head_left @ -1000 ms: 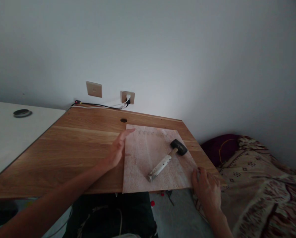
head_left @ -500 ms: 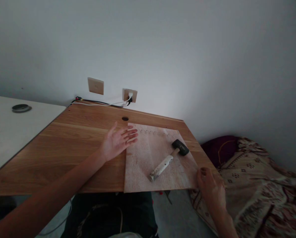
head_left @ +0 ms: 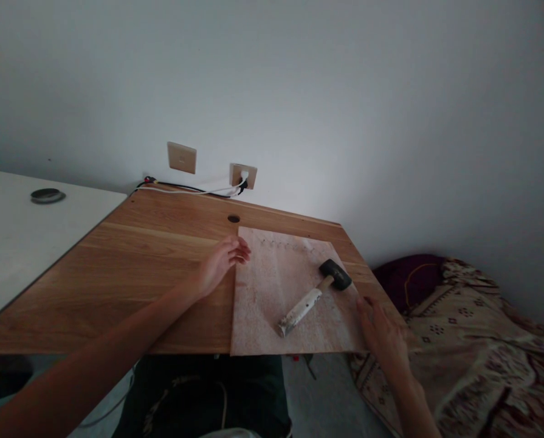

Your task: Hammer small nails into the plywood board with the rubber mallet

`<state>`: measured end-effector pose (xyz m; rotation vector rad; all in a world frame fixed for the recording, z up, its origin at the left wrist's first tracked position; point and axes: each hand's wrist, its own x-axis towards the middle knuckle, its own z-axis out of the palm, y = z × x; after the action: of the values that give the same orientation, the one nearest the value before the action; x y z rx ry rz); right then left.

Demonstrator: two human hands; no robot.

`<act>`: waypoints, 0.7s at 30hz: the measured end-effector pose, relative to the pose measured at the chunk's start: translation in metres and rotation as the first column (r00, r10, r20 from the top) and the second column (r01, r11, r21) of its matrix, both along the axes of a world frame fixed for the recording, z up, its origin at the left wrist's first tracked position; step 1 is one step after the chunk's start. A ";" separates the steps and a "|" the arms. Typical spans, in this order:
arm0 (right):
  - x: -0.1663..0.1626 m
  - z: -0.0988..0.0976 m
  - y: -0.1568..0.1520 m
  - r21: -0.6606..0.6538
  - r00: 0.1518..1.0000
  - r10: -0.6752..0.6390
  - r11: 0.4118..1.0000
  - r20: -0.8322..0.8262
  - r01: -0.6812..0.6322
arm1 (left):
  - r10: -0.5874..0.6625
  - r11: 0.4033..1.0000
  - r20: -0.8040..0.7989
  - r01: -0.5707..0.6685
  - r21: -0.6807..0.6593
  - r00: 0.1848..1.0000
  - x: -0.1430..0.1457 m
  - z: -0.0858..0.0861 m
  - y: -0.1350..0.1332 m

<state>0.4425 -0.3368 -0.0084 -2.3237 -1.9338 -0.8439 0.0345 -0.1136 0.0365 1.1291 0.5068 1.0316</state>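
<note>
A pale pinkish tile (head_left: 272,286) lies flat on the wooden desk (head_left: 135,267), its near edge at the desk's front edge. On the tile rests a rubber mallet (head_left: 315,295) with a black head and a paint-stained handle. My left hand (head_left: 219,264) touches the tile's left edge near its far corner, fingers curled slightly. My right hand (head_left: 381,331) rests against the tile's right edge near the front corner, fingers apart. Neither hand holds anything.
A white table (head_left: 16,237) with a dark round disc (head_left: 47,195) adjoins the desk on the left. Wall sockets (head_left: 243,175) and cables sit behind the desk. A patterned blanket (head_left: 472,353) and dark cushion lie to the right. My dark-clothed lap is below the desk.
My left hand turned from palm-up back onto the tile's left edge. My right hand shifted forward along the tile's right edge. The mallet has not moved on the tile.
</note>
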 end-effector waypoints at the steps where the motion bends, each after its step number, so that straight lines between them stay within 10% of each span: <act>1: -0.002 -0.001 0.002 -0.007 0.999 -0.014 1.000 -0.029 0.014 | 0.073 0.978 -0.157 -0.040 0.204 0.985 0.001 -0.004 -0.003; 4: -0.010 -0.001 0.008 0.030 0.986 -0.059 0.997 -0.157 0.064 | 0.309 0.713 -0.488 0.141 0.687 0.816 0.005 -0.017 -0.013; 7: -0.017 -0.001 0.013 0.075 0.966 -0.077 0.992 -0.246 0.098 | 0.451 0.489 -0.573 0.348 0.800 0.684 0.010 -0.025 -0.021; 10: -0.022 0.001 0.017 0.107 0.953 -0.071 0.988 -0.293 0.107 | 0.563 0.391 -0.561 0.403 0.828 0.607 0.011 -0.020 -0.025; 14: -0.029 0.007 0.019 0.096 0.947 0.002 0.995 -0.322 0.030 | 0.646 0.348 -0.553 0.441 0.827 0.526 0.007 -0.005 -0.025; 21: -0.068 0.014 0.023 0.096 0.845 0.136 0.990 -0.518 -0.100 | 0.631 0.503 -0.700 0.510 0.698 0.335 -0.025 0.012 -0.002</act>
<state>0.3746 -0.3142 0.0053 -2.0737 -1.7455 -0.2135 0.0091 -0.1159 0.0488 2.8277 1.0372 0.4700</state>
